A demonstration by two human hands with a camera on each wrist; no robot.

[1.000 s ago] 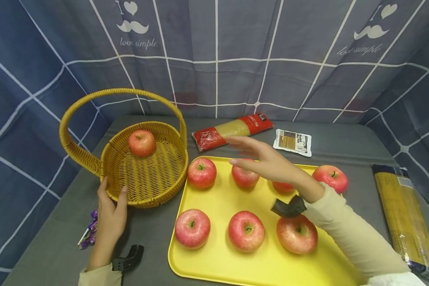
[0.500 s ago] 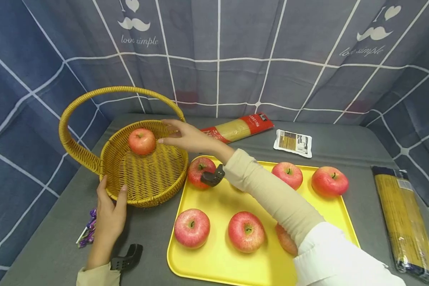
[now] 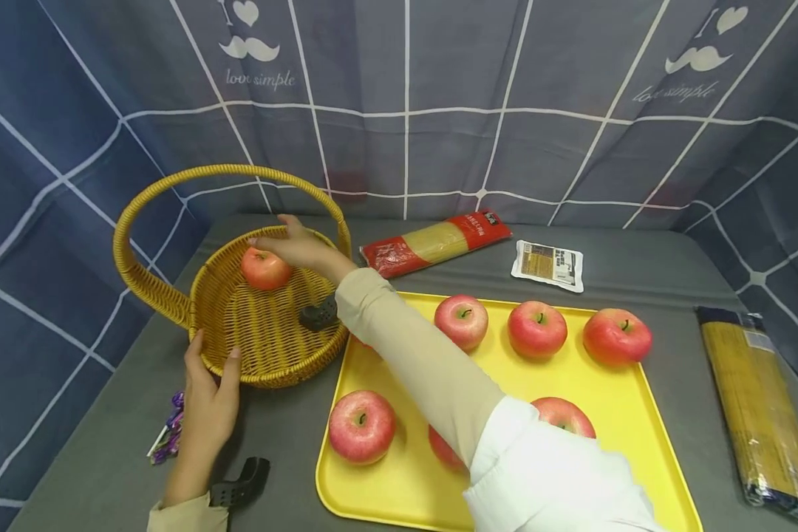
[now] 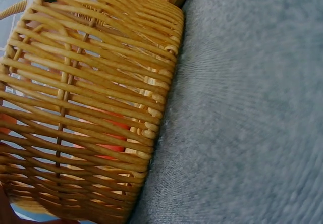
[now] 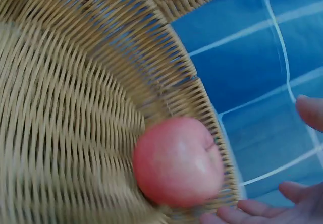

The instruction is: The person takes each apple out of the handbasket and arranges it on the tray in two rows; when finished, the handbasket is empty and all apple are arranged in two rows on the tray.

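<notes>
In the head view a yellow wicker basket (image 3: 273, 366) with a tall hoop handle stands on the left, holding a red apple (image 3: 264, 272) at its back. My left hand (image 3: 211, 403) touches the basket's near left side, thumb and a finger spread against the wall. My right hand (image 3: 304, 246) reaches over the back of the basket, beside and partly above the apple. In the right wrist view the fingers (image 5: 262, 211) and thumb are spread apart, off to the side of the apple (image 5: 179, 161). The left wrist view shows the basket's woven side (image 4: 86, 82) up close.
A yellow tray (image 3: 612, 414) with several apples lies to the right, partly under my right arm. Behind it are a red-and-yellow noodle packet (image 3: 435, 242) and a white sachet (image 3: 547, 264). A long noodle pack (image 3: 758, 406) lies far right, purple-wrapped lollipops (image 3: 169, 428) left.
My right hand has swept left from above the tray into the basket, up to the apple at the back. The left hand stays at the basket's side.
</notes>
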